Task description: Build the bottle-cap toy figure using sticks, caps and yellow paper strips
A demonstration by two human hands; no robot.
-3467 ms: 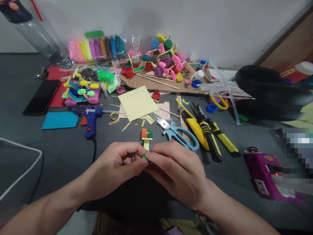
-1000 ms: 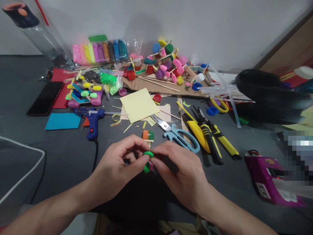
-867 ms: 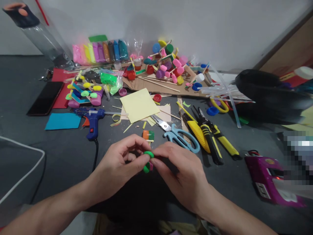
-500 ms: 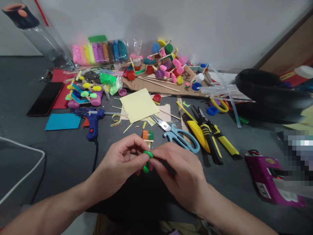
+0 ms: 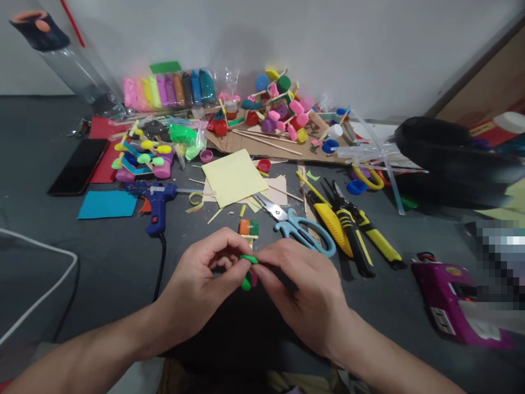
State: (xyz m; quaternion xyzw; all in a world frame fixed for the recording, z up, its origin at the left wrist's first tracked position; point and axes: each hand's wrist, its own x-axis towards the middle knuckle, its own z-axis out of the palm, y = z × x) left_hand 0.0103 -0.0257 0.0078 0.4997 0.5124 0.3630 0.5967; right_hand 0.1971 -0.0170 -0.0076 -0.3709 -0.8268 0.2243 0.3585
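Between my fingertips is a small flattened piece of bright green clay (image 5: 249,259). My left hand (image 5: 215,273) pinches it from the left with thumb and forefinger. From the right, the thumb and forefinger of my right hand (image 5: 297,287) press on it too. Just below hangs or lies another green piece (image 5: 246,282) with a bit of pink beside it, partly hidden by my fingers. Right behind my fingertips lies an orange and green cylinder (image 5: 249,227) with a pale stick across it.
Scissors (image 5: 301,227), a yellow cutter (image 5: 332,227) and pliers (image 5: 355,241) lie to the right. A blue glue gun (image 5: 156,202) and a phone (image 5: 77,167) are on the left. Yellow paper (image 5: 233,178), clay packs (image 5: 170,90) and small stick models (image 5: 141,156) stand behind. A purple box (image 5: 445,301) sits far right.
My left fingers have shifted slightly around the green clay, which now appears flatter and seen more edge-on. Both hands stay in nearly the same place.
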